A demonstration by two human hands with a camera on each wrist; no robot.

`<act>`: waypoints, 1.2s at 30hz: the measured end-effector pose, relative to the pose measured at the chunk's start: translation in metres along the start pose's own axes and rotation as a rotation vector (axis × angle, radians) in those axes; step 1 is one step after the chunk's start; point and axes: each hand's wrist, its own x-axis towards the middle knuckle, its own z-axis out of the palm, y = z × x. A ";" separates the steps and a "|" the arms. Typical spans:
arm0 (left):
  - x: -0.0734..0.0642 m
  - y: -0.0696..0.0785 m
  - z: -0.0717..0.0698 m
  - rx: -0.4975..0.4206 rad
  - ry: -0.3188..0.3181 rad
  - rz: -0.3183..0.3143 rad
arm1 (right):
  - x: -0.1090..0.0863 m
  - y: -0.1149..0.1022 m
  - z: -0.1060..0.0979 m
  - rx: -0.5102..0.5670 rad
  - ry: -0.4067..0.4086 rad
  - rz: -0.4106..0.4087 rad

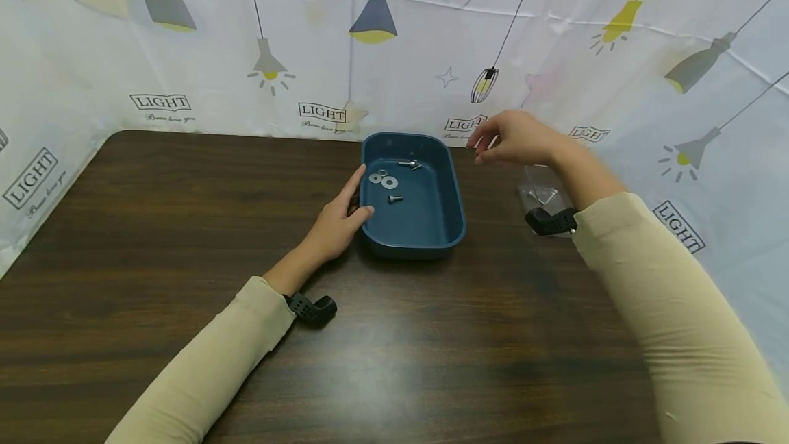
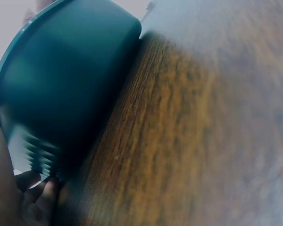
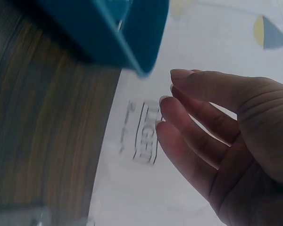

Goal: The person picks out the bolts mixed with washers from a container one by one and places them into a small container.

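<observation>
A blue plastic bin [image 1: 425, 235] stands on the table with small hardware on its floor. Inside lie a screw [image 1: 395, 199], several flat washers [image 1: 389, 183] and more screws [image 1: 409, 164] towards the far end. My left hand [image 1: 335, 225] holds the bin's left side, thumb over the rim near the front corner and index finger along the wall. In the left wrist view, the other fingers [image 2: 47, 195] are low by the outer wall. My right hand [image 3: 226, 127] hovers beyond the bin's far right corner, its fingers loosely bent and nothing visible between them and the thumb.
A clear plastic bag [image 1: 539, 183] with some metal pieces lies right of the bin, partly beneath the right forearm. Dark wood-grain table [image 1: 185, 225] surrounds the bin. Behind it hangs a white sheet [image 1: 401, 74] printed with lamps.
</observation>
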 end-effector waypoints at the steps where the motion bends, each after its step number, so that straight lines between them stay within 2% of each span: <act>1: 0.000 0.000 0.000 -0.002 0.001 -0.001 | 0.003 -0.004 0.002 0.006 -0.002 -0.012; 9: 0.000 0.001 -0.002 0.008 0.007 -0.003 | 0.027 -0.029 0.028 0.034 -0.044 -0.107; 20: 0.000 0.003 -0.004 0.004 0.007 0.000 | 0.049 -0.051 0.054 0.029 -0.127 -0.144; 27: 0.000 0.003 -0.002 0.004 0.006 -0.006 | 0.065 -0.056 0.070 -0.001 -0.178 -0.165; 36: 0.000 0.001 -0.001 -0.014 -0.008 -0.009 | 0.081 -0.055 0.090 -0.010 -0.251 -0.153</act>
